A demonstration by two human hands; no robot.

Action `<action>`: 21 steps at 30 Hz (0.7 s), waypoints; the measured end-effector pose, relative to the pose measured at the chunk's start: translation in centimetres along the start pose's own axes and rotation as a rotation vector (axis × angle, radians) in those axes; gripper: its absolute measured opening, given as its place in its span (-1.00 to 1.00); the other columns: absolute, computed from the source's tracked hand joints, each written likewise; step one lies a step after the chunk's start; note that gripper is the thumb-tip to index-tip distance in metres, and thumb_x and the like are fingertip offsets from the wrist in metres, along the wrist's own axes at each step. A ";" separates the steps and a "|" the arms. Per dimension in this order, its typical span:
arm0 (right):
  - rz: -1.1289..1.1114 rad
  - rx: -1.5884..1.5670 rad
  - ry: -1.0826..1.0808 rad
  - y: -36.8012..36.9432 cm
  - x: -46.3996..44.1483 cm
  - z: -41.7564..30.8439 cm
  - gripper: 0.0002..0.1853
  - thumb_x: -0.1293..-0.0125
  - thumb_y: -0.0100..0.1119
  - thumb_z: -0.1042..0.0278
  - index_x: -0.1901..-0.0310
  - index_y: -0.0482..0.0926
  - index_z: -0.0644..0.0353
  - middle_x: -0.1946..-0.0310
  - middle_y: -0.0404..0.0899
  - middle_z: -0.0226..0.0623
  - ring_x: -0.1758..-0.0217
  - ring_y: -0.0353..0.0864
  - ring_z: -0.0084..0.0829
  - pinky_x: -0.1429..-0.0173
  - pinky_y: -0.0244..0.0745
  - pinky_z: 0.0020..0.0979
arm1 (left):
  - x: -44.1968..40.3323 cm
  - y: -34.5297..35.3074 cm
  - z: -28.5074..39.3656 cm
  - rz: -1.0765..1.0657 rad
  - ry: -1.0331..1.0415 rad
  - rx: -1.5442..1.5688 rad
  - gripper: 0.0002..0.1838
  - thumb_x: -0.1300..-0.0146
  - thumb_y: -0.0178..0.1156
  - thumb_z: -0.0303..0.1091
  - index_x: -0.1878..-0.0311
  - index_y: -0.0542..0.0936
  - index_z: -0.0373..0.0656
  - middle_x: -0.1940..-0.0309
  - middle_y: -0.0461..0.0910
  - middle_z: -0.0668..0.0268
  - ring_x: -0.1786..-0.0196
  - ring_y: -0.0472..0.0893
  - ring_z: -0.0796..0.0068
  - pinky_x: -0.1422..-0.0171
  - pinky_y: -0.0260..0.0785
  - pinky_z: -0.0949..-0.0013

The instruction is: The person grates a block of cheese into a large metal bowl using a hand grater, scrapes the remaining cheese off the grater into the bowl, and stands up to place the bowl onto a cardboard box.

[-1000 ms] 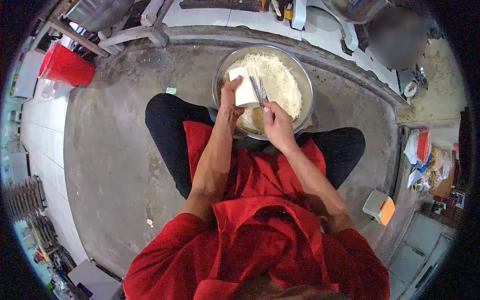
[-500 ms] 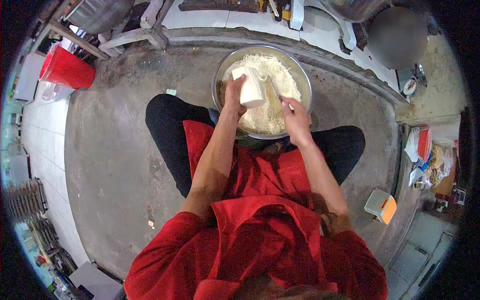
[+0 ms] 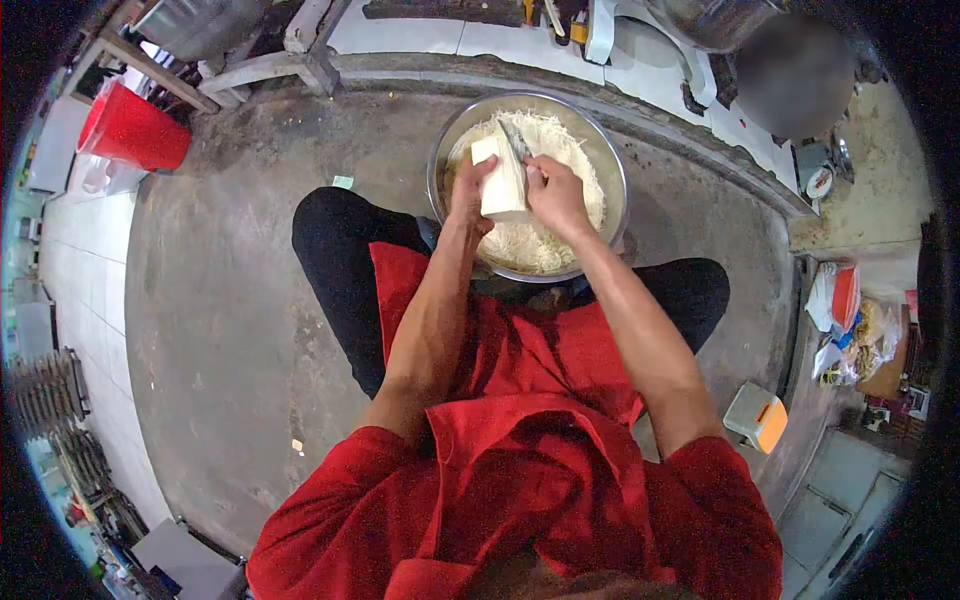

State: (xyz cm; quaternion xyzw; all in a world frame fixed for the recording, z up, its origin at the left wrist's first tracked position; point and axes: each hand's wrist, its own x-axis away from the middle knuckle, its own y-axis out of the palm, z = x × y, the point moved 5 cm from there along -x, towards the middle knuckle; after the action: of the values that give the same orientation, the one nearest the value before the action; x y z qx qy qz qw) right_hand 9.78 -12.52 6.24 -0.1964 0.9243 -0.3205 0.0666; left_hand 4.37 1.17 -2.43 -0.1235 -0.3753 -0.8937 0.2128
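A thick cream-coloured chunk [image 3: 504,193], like a peeled stem or root, is gripped at its left side by my left hand [image 3: 468,195]. My right hand [image 3: 557,197] is closed around the handle of a knife [image 3: 515,140]. The blade slants up and left along the chunk's upper right side. Both hands are over a wide metal bowl [image 3: 621,190] between my legs. Thin pale shreds [image 3: 575,155] fill much of the bowl. The fingers under the chunk are mostly hidden.
The bowl stands on a grey concrete floor [image 3: 220,330], near a low raised ledge [image 3: 430,75]. A red bucket [image 3: 145,130] is at the upper left. To the right are a small grey-and-orange box [image 3: 756,416] and plastic bags [image 3: 878,340] near the wall.
My right hand and the knife have moved up and left, from beside the chunk to against its right side. My left hand still holds the chunk in nearly the same place.
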 end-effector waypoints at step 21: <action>0.039 -0.088 -0.042 -0.5 11.4 0.4 -0.72 -0.53 0.12 0.40 -0.18 0.66 0.20 0.07 0.75 0.10 0.02 0.81 -0.01 -0.05 0.66 -0.17 | -1.3 -1.2 -0.2 -0.011 0.007 0.091 -0.61 -0.43 0.16 -0.26 -0.26 0.53 -0.18 0.09 0.71 0.15 0.18 0.78 0.20 0.19 0.71 0.11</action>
State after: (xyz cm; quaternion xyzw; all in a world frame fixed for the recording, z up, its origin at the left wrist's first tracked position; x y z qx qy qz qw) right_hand -0.39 -17.70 6.26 -0.1879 0.9395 -0.2739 0.0832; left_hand 4.92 2.17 -3.79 -0.1086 -0.4154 -0.8773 0.2144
